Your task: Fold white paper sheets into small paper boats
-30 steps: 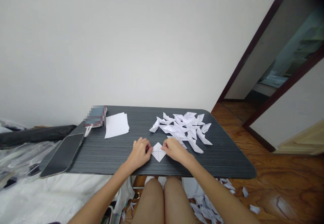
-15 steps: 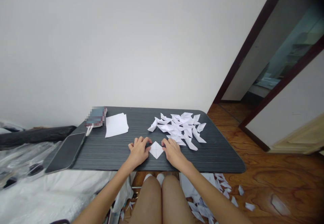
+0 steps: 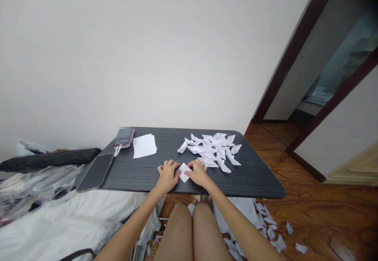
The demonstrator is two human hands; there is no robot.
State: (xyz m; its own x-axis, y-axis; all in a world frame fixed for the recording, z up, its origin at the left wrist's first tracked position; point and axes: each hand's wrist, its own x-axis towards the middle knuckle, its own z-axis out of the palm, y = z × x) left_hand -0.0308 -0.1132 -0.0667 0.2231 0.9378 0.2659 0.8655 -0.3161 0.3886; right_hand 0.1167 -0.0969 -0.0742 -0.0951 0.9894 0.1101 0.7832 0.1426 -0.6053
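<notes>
Left hand [image 3: 167,173] and right hand [image 3: 197,171] grip small white folded paper square [image 3: 184,171], pinned flat on dark table [image 3: 132,171], likely for creasing.

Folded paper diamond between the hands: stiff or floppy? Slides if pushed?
Likely very light: the folded paper diamond is thin and lies flat between left hand and right hand. Creases probably stiffen it, yet it would crush easily. Pushed, it should slide on the table, not roll.

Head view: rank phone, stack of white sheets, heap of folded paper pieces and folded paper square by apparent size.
1. heap of folded paper pieces
2. phone
3. stack of white sheets; close to the phone, which lies nearer the camera, so unsure
4. folded paper square
</notes>
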